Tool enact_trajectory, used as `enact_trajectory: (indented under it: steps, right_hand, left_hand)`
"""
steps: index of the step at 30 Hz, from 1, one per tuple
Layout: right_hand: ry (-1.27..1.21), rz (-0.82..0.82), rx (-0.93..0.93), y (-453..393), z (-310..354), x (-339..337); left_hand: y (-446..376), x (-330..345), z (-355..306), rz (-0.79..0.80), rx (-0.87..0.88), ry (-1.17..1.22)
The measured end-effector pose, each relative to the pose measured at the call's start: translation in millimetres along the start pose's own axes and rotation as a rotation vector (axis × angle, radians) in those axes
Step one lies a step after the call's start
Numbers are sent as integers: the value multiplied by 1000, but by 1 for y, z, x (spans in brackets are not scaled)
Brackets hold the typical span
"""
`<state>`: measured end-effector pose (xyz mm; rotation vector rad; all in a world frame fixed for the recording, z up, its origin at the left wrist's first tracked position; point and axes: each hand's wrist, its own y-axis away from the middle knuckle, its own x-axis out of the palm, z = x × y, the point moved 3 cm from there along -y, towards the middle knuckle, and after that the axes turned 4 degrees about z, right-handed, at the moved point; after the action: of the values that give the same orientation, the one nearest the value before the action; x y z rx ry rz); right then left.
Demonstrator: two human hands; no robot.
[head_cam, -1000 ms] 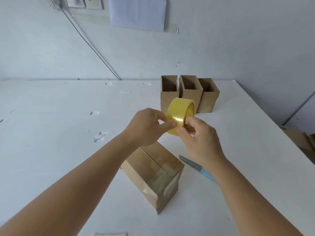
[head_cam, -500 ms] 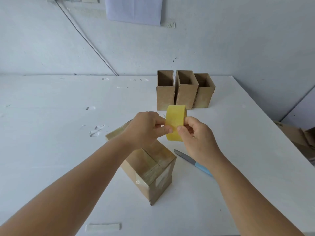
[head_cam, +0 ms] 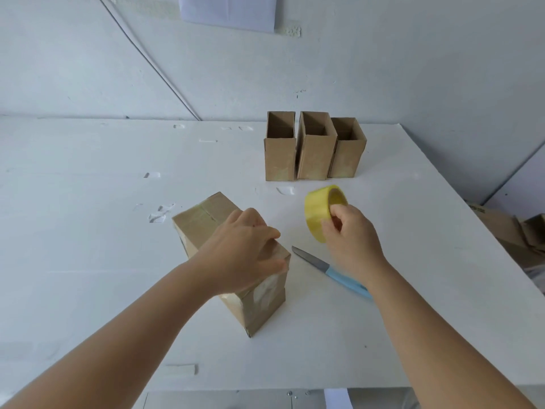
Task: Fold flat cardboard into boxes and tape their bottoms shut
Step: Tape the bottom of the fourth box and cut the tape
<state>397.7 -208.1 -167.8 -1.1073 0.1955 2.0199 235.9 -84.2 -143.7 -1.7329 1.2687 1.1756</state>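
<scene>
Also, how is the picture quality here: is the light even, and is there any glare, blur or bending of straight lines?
Head view: soft, even light with faint shadows; pale sheen on the clear tape over the upturned box; the left hand and right hand look slightly soft; the table edges splay with wide-angle distortion.

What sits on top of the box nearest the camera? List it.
The left hand rests on the box, fingers over its near right edge. Clear tape shows along the top seam and down the front. Whatever lies under the palm, and inside the box, is hidden.
</scene>
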Motion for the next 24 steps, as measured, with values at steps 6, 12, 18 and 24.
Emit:
enact_trajectory:
  steps: [6, 12, 18, 24]
  right_hand:
    - [495, 202, 162, 11, -76, 19]
    - [577, 259, 164, 25, -105, 27]
    - [429, 222, 117, 29, -110, 31]
    - [378, 227, 168, 26, -112, 32]
  left_hand:
    - [22, 13, 0, -32, 11, 23]
    - [32, 12, 3, -36, 23, 17]
    - [33, 13, 2, -72, 1, 56]
    - [37, 13, 4, -140, -58, 83]
